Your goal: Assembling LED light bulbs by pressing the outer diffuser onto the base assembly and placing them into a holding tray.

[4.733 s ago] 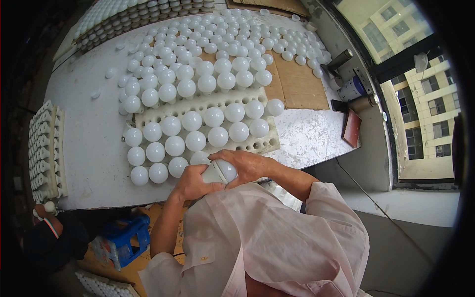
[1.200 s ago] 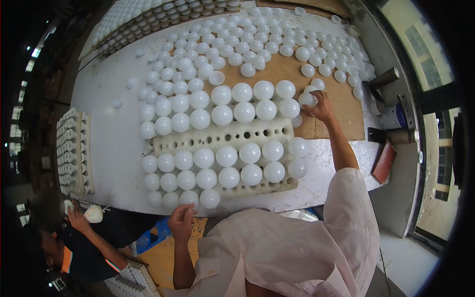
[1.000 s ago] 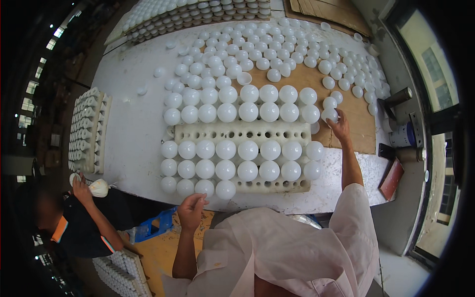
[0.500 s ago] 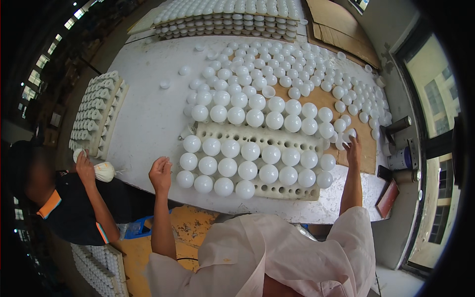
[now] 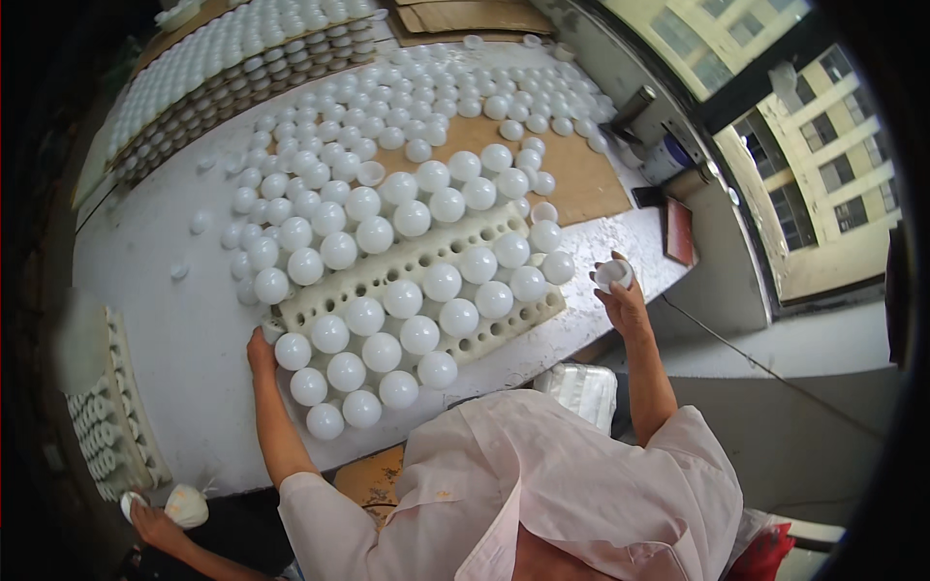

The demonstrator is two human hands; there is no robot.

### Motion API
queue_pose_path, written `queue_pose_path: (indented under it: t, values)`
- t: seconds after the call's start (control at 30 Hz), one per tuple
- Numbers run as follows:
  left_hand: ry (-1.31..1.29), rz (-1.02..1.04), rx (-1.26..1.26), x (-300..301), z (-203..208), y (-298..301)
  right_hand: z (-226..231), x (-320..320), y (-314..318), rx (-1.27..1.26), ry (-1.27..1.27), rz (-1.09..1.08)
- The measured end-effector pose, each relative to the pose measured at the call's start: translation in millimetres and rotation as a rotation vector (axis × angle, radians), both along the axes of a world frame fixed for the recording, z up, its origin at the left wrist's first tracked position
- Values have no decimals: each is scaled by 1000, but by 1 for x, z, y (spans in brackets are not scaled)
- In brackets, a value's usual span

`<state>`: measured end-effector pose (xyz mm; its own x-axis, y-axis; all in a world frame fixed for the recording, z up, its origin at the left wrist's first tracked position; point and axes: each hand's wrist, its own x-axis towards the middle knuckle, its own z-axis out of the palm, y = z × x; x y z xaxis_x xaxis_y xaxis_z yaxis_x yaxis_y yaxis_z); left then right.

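Right hand (image 5: 625, 302) withdrawn, dome (image 5: 612, 275) gripped.

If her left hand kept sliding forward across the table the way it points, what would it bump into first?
Most likely the white globe at the near left corner of the perforated tray. The left hand already lies right beside it, though whether they touch is unclear.

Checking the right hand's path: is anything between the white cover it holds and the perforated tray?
Nothing visible does. The right hand holds the white cover just off the perforated tray, with only bare table between; the tray's near holes are open.
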<state>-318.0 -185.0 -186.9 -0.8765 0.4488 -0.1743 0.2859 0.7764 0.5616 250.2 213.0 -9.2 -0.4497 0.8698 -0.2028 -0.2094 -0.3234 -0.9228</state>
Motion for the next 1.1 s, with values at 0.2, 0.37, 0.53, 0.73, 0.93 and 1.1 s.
queue_pose_path:
  t: [0.2, 0.37, 0.53, 0.73, 0.93, 1.1]
  values:
    - [82, 185, 93, 9, 20, -14, 21, -12, -38, 92, -59, 63]
    - [-287, 236, 984, 98, 135, -11, 17, -47, -58, 159, 56, 286]
    - [-801, -213, 1240, 222, 179, 29, 9, -99, -77, 33, 274, 591]
    - [-1138, -331, 1094, 313, 187, 96, 3, -131, -106, -355, 415, 745]
    - [-1170, -181, 1087, 335, 192, 115, -1, -134, -117, -417, 478, 739]
    - [-1184, -165, 1082, 340, 188, 121, -3, -130, -114, -453, 503, 726]
